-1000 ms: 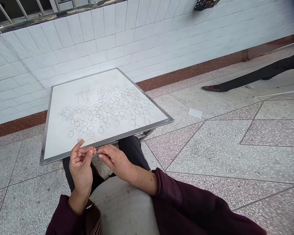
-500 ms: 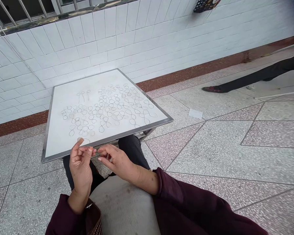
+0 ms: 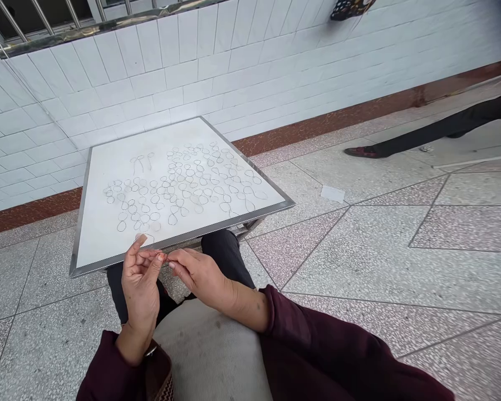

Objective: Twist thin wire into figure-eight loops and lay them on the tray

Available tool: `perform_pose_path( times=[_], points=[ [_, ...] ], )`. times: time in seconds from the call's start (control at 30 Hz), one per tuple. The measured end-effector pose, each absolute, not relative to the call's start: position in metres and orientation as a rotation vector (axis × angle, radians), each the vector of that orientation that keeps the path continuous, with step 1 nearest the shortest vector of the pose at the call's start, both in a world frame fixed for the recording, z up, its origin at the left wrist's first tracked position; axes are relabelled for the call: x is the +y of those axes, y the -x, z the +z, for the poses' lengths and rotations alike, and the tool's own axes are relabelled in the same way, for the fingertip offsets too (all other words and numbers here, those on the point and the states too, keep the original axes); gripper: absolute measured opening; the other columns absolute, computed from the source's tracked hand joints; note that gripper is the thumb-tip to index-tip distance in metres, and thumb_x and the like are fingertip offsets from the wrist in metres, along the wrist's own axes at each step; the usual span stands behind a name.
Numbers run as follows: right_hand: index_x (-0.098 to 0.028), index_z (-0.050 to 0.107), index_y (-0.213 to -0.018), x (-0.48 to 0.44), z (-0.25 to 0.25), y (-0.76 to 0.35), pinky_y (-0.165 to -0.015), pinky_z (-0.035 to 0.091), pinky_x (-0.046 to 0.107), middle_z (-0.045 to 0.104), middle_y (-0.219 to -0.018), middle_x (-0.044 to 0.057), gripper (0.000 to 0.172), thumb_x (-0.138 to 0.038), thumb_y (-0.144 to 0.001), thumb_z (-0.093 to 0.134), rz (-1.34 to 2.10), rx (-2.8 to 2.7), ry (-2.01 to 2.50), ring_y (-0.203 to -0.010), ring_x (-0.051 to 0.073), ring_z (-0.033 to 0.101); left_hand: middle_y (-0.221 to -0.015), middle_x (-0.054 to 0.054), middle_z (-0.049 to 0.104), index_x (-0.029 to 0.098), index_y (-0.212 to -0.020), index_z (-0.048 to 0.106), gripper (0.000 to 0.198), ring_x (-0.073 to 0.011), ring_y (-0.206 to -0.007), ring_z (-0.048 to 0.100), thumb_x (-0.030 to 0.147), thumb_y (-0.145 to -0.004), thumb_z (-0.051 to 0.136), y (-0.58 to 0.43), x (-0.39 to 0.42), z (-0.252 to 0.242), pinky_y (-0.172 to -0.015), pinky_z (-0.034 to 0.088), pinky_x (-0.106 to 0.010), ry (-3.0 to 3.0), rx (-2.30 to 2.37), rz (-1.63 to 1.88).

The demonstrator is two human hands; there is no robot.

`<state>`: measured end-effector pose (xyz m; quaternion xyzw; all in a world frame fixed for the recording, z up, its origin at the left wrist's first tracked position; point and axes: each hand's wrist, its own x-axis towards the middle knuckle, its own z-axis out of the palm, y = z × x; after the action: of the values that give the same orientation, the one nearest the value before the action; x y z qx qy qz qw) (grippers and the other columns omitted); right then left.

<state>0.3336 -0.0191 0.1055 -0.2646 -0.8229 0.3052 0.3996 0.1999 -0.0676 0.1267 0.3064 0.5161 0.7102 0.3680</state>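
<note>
My left hand and my right hand meet fingertip to fingertip just below the near edge of a white board with a metal rim. Both pinch a thin wire loop, which shows faintly above the left fingers. On the board lie several small bent wire loops, spread in rows across its middle. Three loops with stems sit apart at the far left.
The board rests over my knees on a speckled tiled floor. A white tiled wall with a brown skirting runs behind it. Another person's leg and shoe stretch in at the right. A white scrap lies on the floor.
The wire loop stood larger above my left fingers a second ago; now it looks smaller and my fingertips have drawn closer together. The hands stay in the same place.
</note>
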Motion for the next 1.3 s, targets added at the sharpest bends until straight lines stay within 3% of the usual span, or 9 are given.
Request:
perform_pose_path(
  times=[0.87,1.07,1.3],
  points=[
    [-0.018,0.063,-0.1,-0.012,0.098,-0.332,-0.065,0.049,0.027,0.068,-0.076,0.004,0.031,-0.029,-0.106,0.034,0.711,-2.2,0.755,-0.069,0.016,0.062,-0.077,0.004,0.063,0.025,-0.13,0.059,0.061,-0.0115,-0.08,0.064,0.019,-0.074,0.081,-0.195,-0.057,0.119,-0.086,0.053,-0.027,-0.775,1.353,1.764],
    [-0.02,0.059,-0.106,-0.014,0.105,-0.334,-0.067,0.05,0.026,0.063,-0.076,0.0,0.024,-0.03,-0.105,0.038,1.054,-2.025,0.693,-0.07,0.013,0.061,-0.076,0.004,0.064,0.027,-0.131,0.058,0.063,-0.0113,-0.079,0.063,0.022,-0.073,0.083,-0.19,-0.055,0.122,-0.085,0.052,-0.027,-0.648,1.194,1.719],
    [-0.019,0.058,-0.098,-0.015,0.113,-0.335,-0.062,0.05,0.025,0.061,-0.069,-0.002,0.036,-0.052,-0.101,0.044,1.812,-1.617,0.59,-0.06,0.011,0.056,-0.076,0.003,0.064,0.025,-0.124,0.065,0.05,-0.0113,-0.078,0.064,0.026,-0.076,0.081,-0.193,-0.06,0.125,-0.082,0.052,-0.026,-0.627,1.156,1.708]
  ],
)
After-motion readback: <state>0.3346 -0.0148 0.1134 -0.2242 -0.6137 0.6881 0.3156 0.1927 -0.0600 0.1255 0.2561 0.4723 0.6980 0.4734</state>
